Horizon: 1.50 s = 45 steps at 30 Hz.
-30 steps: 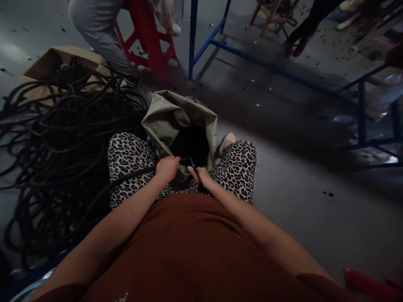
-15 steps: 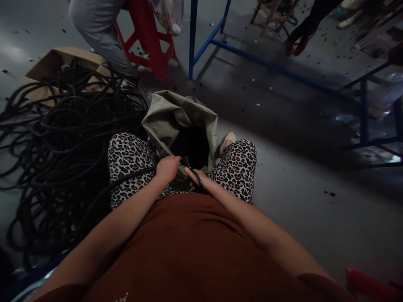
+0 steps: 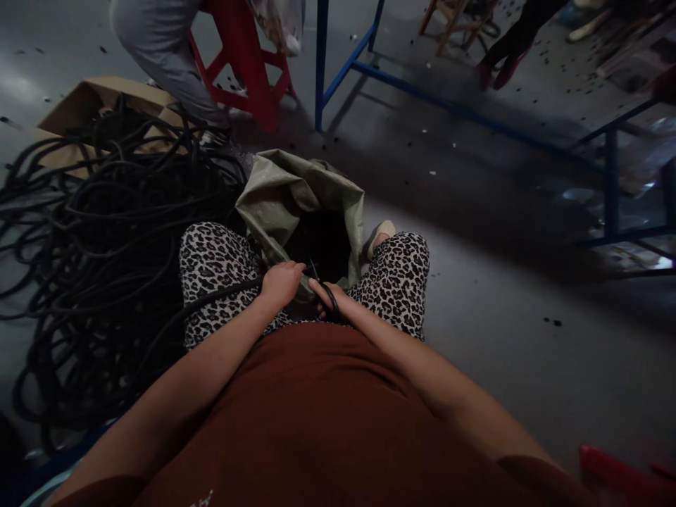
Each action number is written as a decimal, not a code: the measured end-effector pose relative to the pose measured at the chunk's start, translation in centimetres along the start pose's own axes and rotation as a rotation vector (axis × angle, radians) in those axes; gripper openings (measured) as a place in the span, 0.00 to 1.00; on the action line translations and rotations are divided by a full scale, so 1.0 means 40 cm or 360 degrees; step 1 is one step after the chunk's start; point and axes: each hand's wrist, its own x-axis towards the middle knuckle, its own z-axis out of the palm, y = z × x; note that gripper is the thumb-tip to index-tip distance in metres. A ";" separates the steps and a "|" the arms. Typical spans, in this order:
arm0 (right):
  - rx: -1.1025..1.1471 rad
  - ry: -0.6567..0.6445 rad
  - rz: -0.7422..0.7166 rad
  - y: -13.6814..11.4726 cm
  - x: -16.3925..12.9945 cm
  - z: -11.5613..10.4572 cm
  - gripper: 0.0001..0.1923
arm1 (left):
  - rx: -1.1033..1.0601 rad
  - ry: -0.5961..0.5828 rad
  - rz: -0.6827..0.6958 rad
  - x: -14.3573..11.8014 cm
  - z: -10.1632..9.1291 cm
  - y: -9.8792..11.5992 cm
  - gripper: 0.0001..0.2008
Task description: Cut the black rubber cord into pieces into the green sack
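My left hand is closed around a black rubber strip, which runs back over my left thigh to a large tangled heap of black strips. Close beside it, my right hand grips scissors; their dark handle loop curves over the back of the hand. The blades point away from me, near the left hand's fingertips. Both hands are above the near rim of an open greenish woven sack between my knees. Its inside is dark, and what it contains cannot be made out.
Behind the heap sits an open cardboard box. A person in grey trousers is by a red plastic stool. A blue metal frame crosses the floor ahead. Small dark bits are scattered on the floor.
The view has shifted very slightly. Both hands keep almost the same place and grip, with the strip and scissors still in them.
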 end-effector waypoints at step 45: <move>-0.0047 0.0008 -0.0082 0.012 -0.016 -0.007 0.24 | -0.0107 -0.0066 -0.0308 0.012 -0.007 0.001 0.15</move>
